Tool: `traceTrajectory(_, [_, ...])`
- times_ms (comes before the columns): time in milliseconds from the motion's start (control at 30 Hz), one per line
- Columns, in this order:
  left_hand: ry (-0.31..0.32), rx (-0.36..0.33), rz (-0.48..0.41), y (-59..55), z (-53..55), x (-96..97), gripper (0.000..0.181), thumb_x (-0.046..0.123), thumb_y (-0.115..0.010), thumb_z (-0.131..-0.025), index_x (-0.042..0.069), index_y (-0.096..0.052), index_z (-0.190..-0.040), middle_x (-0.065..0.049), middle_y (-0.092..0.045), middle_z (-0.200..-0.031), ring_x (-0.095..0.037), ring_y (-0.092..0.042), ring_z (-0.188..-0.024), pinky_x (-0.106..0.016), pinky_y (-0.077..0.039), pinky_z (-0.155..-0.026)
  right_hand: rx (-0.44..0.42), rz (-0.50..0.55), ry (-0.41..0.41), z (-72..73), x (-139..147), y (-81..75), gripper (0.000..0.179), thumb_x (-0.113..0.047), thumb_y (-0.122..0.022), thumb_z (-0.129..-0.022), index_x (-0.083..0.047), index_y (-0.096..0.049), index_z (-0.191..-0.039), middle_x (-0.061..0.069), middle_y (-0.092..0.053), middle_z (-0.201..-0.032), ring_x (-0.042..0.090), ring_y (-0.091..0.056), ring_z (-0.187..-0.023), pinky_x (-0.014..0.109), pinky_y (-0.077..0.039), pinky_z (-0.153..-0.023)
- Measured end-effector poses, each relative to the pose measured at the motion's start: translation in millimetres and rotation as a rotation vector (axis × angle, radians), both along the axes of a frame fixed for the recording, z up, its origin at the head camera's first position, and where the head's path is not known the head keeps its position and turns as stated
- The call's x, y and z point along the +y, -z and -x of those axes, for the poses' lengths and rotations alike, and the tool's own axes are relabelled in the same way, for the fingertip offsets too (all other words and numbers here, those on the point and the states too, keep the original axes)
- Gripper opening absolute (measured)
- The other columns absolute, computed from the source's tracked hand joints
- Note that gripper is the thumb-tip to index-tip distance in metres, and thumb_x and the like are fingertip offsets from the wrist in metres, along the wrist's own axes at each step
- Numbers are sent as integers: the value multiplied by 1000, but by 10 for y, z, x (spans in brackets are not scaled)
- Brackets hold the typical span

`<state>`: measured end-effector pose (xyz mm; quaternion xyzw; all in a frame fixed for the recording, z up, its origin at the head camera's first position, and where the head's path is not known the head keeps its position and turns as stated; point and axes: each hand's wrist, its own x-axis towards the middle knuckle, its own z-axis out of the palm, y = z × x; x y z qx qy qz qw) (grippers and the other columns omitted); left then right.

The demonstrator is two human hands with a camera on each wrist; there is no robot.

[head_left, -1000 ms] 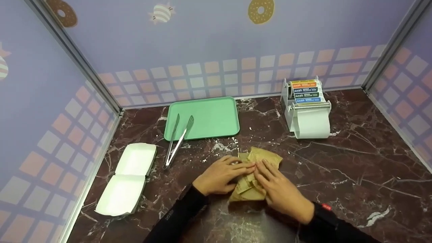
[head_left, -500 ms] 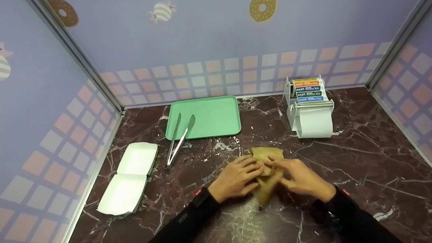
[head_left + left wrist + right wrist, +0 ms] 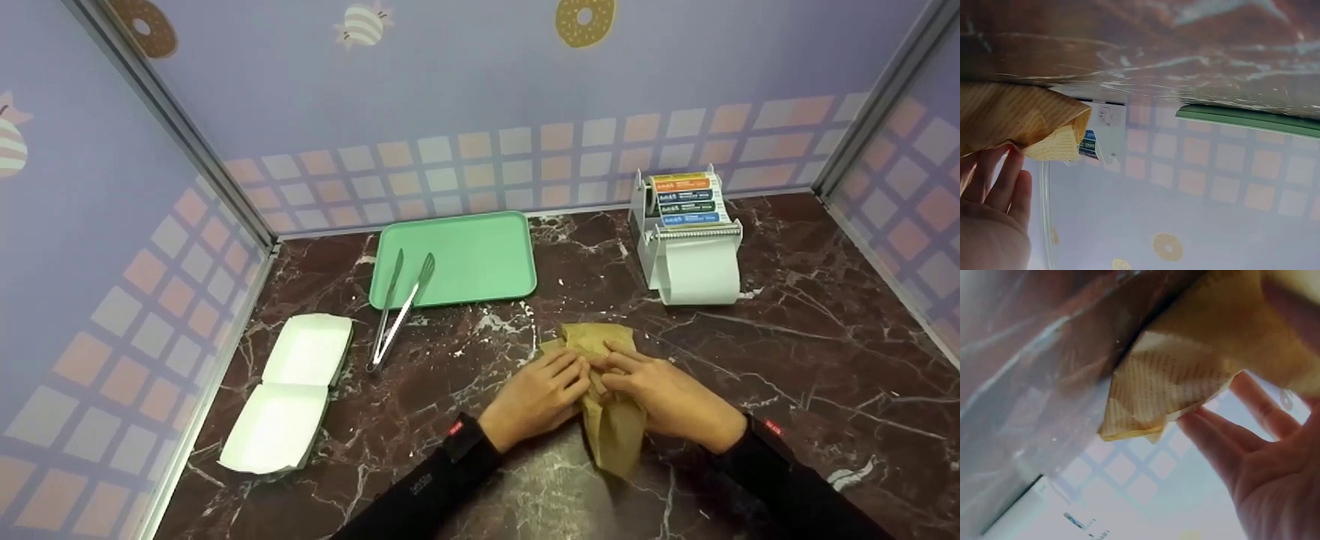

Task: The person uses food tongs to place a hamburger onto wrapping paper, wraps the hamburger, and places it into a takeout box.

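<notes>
A crumpled brown wrapping paper (image 3: pixel 615 439) with folded layers lies on the counter between my two hands, one end pointing toward me. Lines of print cover the paper (image 3: pixel 1016 112) in the left wrist view. Bent fingers of my left hand (image 3: pixel 534 396) hold its left fold near the middle. From the other side my right hand (image 3: pixel 675 394) pinches a fold close to the left fingertips. Close up in the right wrist view, the fingers meet the edge of the printed paper (image 3: pixel 1168 379). Whatever the paper wraps is hidden.
A white clamshell box (image 3: pixel 277 427) lies opened out on the left. Metal tongs (image 3: pixel 405 307) rest partly on a green tray (image 3: pixel 487 259) at the back. A label dispenser (image 3: pixel 694 240) with a hanging white roll stands back right. Walls enclose the counter.
The paper's near end has swung right and now points toward me. Both hands have shifted right; the right hand went from lying flat on the paper to pinching a fold.
</notes>
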<state>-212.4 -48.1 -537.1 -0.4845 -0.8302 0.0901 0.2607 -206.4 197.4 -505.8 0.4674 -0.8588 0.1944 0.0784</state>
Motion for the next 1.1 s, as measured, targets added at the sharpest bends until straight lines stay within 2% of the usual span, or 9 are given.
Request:
traceTrajectory(100, [12, -30, -40, 8, 5, 2, 27, 33, -55, -103, 17, -70, -119, -6, -70, -128, -22, -63, -125, -38, -42, -116, -83, 55, -8, 66, 45, 3, 50, 6, -78, -65, -8, -76, -113, 15, -67, -132, 47, -56, -129, 54, -53, -101])
traceTrajectory(200, [18, -91, -106, 1, 15, 25, 20, 30, -55, -103, 22, -71, -113, -3, -72, -125, -21, -64, -123, -39, -44, -114, -155, 97, -17, 137, 126, 9, 40, 2, -77, -76, -6, -76, -115, 14, -69, -129, 44, -57, -129, 53, -51, -102])
traceTrajectory(400, [-37, -257, -194, -87, 36, 65, 27, 25, -54, -104, 20, -70, -124, 0, -73, -122, -17, -66, -119, -39, -45, -112, -315, 162, 0, 257, 284, 1, 25, -10, -69, -95, -8, -75, -119, 19, -65, -134, 40, -62, -124, 55, -49, -104])
traceTrajectory(500, [-65, -338, -214, -124, 51, 52, 28, 20, -55, -103, 14, -68, -127, -3, -73, -124, -17, -67, -118, -38, -44, -114, -396, 194, 6, 290, 343, -17, 26, -8, -67, -96, -6, -73, -122, 21, -65, -133, 30, -72, -103, 46, -58, -94])
traceTrajectory(600, [-72, -395, -241, -139, 61, 32, 30, 16, -57, -100, 10, -67, -128, -5, -72, -126, -18, -68, -117, -38, -42, -116, -445, 224, -1, 303, 388, -36, 23, -6, -68, -96, -5, -73, -119, 14, -74, -117, 15, -72, -84, 31, -61, -80])
traceTrajectory(700, [-59, -420, -268, -131, 74, 32, 28, 15, -57, -99, 9, -67, -124, -6, -73, -123, -19, -69, -114, -37, -42, -115, -447, 257, -32, 311, 417, -52, 23, -5, -69, -95, -6, -73, -118, 6, -77, -107, 11, -71, -87, 24, -59, -81])
traceTrajectory(867, [-43, -423, -300, -121, 90, 54, 14, 14, -57, -97, 11, -66, -108, -3, -75, -113, -17, -70, -105, -37, -44, -114, -380, 305, -43, 342, 377, -50, 22, -5, -69, -95, -12, -76, -115, 9, -75, -118, 22, -72, -103, 22, -55, -93])
traceTrajectory(967, [-50, -454, -305, -125, 80, 63, 11, 15, -57, -97, 12, -64, -105, -3, -74, -112, -18, -70, -105, -37, -44, -114, -332, 333, 33, 367, 312, -23, 19, -2, -65, -97, -8, -76, -110, 9, -77, -109, 21, -74, -96, 25, -58, -88])
traceTrajectory(1100, [-90, -430, -243, -144, 31, 72, 33, 32, -61, -96, 13, -64, -123, -3, -72, -118, -18, -67, -112, -39, -45, -113, -271, 342, 141, 386, 247, 16, 17, 0, -59, -100, 0, -71, -112, 10, -77, -97, 15, -71, -77, 27, -60, -68])
